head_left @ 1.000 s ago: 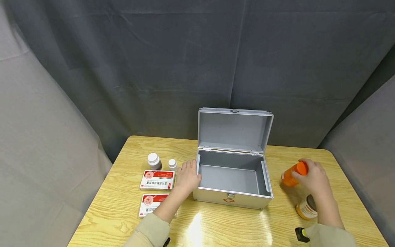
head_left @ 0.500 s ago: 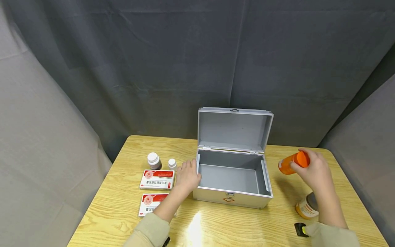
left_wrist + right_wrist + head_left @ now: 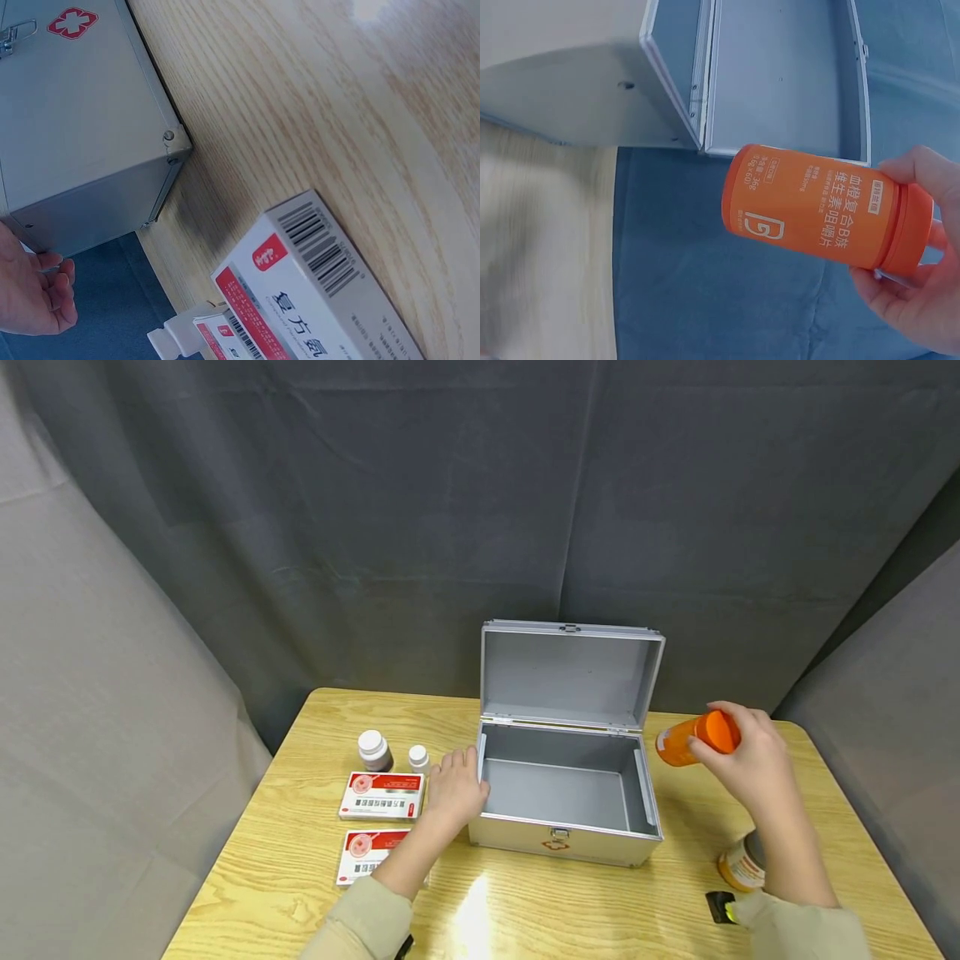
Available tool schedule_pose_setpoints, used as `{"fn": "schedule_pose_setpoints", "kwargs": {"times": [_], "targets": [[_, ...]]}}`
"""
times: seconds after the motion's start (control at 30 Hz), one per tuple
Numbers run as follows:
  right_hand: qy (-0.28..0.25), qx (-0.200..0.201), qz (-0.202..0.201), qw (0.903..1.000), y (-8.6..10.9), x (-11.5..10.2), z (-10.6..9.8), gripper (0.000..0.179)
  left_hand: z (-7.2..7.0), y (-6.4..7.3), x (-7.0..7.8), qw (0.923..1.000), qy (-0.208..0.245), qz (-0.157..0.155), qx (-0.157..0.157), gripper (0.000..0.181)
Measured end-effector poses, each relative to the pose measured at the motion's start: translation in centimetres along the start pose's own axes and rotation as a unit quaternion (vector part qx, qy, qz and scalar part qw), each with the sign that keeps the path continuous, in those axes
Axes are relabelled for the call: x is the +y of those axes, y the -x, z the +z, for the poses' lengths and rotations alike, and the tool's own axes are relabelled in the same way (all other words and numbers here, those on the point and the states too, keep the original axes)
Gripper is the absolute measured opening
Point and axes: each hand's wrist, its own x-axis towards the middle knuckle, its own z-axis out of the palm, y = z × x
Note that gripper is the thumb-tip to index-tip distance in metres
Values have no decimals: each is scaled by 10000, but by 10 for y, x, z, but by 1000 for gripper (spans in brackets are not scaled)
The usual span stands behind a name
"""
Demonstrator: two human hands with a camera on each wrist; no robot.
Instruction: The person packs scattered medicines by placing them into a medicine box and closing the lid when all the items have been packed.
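A silver first-aid case (image 3: 566,843) stands on the table with its lid raised and nothing inside. My left hand (image 3: 455,789) grips its left wall near the rim, thumb toward the inside; in the left wrist view its fingers (image 3: 64,296) are curled outside the wall. My right hand (image 3: 750,760) holds an orange pill bottle (image 3: 678,743) by its cap, in the air to the right of the case. The bottle is tilted, its base toward the case. The right wrist view shows the printed label on the bottle (image 3: 802,202).
Left of the case are two red-and-white medicine boxes (image 3: 382,796), the nearer partly behind my left forearm. Behind them stand a white-capped bottle (image 3: 375,750) and a smaller white bottle (image 3: 418,757). A dark-lidded amber jar (image 3: 741,867) is beside my right forearm.
My right hand has lifted the orange pill bottle off the table on the right and carried it leftward toward the case. The left hand has stayed at the case's wall.
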Motion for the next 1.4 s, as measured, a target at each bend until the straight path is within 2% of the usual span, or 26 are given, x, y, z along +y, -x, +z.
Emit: {"fn": "schedule_pose_setpoints", "kwargs": {"times": [0.37, 0.9, 1.13, 1.4], "targets": [[-332, 2, -412, 9986, -3, -18, 16, 45, 2, -1, 0, 10000, -6, -30, 11, 56], [-369, -421, -753, 9956, -10, -29, 39, 45, 2, -1, 0, 10000, -8, -41, -9, 56], [-332, -719, -841, 9933, -15, -29, 52, 47, 2, -1, 0, 10000, 41, -48, 3, 55], [-167, -1246, -871, 9882, -22, -26, 65, 49, 0, 0, 1, 9999, 30, -40, 89, 54]]}}
